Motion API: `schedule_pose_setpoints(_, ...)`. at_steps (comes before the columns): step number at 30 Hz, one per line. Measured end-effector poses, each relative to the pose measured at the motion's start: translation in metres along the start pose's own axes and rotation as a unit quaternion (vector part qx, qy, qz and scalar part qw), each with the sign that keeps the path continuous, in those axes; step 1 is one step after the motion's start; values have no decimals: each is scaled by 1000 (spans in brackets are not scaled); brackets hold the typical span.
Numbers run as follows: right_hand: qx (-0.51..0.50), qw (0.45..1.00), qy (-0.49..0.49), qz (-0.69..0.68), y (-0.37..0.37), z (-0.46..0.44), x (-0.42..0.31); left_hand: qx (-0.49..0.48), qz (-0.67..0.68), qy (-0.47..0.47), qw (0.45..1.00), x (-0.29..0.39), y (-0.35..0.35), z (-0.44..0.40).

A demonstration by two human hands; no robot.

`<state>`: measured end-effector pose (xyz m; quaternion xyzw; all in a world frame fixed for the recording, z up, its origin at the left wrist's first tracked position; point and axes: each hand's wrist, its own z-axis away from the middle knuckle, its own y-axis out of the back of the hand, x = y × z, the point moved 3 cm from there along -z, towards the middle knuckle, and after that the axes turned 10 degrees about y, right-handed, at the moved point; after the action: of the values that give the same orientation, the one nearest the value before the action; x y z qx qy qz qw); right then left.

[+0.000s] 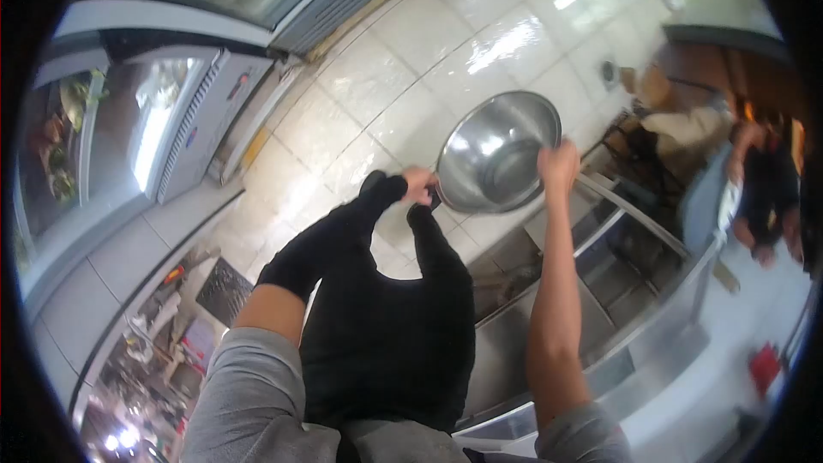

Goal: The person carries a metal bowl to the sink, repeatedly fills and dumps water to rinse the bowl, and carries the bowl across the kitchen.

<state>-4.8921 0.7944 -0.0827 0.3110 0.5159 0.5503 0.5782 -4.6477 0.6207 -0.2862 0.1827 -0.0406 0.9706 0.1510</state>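
A large stainless steel mixing bowl (493, 150) hangs in front of me over the tiled floor, its open side facing up toward me. My left hand (419, 184) grips the rim on the left, and a black sleeve covers that forearm. On the right side of the rim, my right hand (559, 165) is closed round the edge, its forearm bare. The bowl's inside looks shiny, and I see nothing lying in it. My fingers under the rim are partly hidden.
White floor tiles (377, 90) stretch ahead, with wet-looking glare. To the left stand glass-doored refrigerators (184, 120). A steel counter (506, 351) runs along my right. Beyond it, another person (771, 189) is at the far right. A red object (763, 369) lies near the lower right.
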Motion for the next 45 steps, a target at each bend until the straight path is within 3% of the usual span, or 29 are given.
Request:
schedule_pose_setpoints(1,117,993,27,7,40,52,7,-59,290,180,938,14,-24,40)
schedule_pose_setpoints(2,103,994,-14,-45,99,98,-7,-50,-16,-136,989,30,-32,63)
schedule_pose_setpoints(3,146,985,-35,-81,145,144,-3,-82,-184,-278,939,29,-47,80)
schedule_pose_setpoints(4,191,973,-53,-117,187,185,1,-81,-305,-428,847,27,-61,98)
schedule_pose_setpoints(6,291,925,-100,-224,266,272,12,-153,-217,-302,916,37,-83,150)
schedule_pose_setpoints(8,357,899,-111,-229,323,359,35,-166,-54,-36,984,59,-84,237)
schedule_pose_setpoints(12,469,777,-263,-326,362,540,92,-109,-301,-105,942,109,-109,346)
schedule_pose_setpoints(15,550,649,-381,-361,358,660,107,-76,-322,-232,915,125,-148,383)
schedule_pose_setpoints(17,597,588,-432,-333,341,727,126,-85,-301,-240,919,134,-179,404)
schedule_pose_setpoints(22,652,616,-439,-42,314,815,149,-144,-288,-235,917,135,-285,441)
schedule_pose_setpoints(25,585,635,-482,151,310,817,163,-213,-290,-254,898,132,-354,463)
schedule_pose_setpoints(27,521,646,-524,190,287,821,197,-258,-306,-265,877,135,-402,481)
schedule_pose_setpoints(29,528,667,-474,226,266,826,230,-282,-303,-270,869,131,-441,487)
schedule_pose_setpoints(30,503,674,-490,229,260,823,244,-308,-289,-233,876,123,-462,477)
schedule_pose_setpoints(33,455,697,-516,201,246,812,270,-306,-351,-254,848,107,-517,444)
schedule_pose_setpoints(35,458,714,-510,144,245,802,282,-190,-427,-334,818,106,-552,430)
schedule_pose_setpoints(36,406,705,-571,109,230,800,297,-178,-515,-393,740,96,-573,397)
schedule_pose_setpoints(37,429,695,-571,91,225,799,305,-161,-596,-441,652,82,-592,358)
schedule_pose_setpoints(39,467,677,-567,53,214,800,322,-112,-614,-374,686,74,-621,319)
schedule_pose_setpoints(41,533,684,-496,52,169,819,364,-130,-727,-404,540,90,-634,318)
schedule_pose_setpoints(42,547,657,-503,-127,134,833,396,-142,-774,-412,460,97,-638,320)
schedule_pose_setpoints(43,540,609,-497,-300,101,844,425,-62,-713,-379,586,110,-636,322)
schedule_pose_setpoints(45,418,506,-567,-497,52,858,467,103,-535,-282,790,130,-625,325)
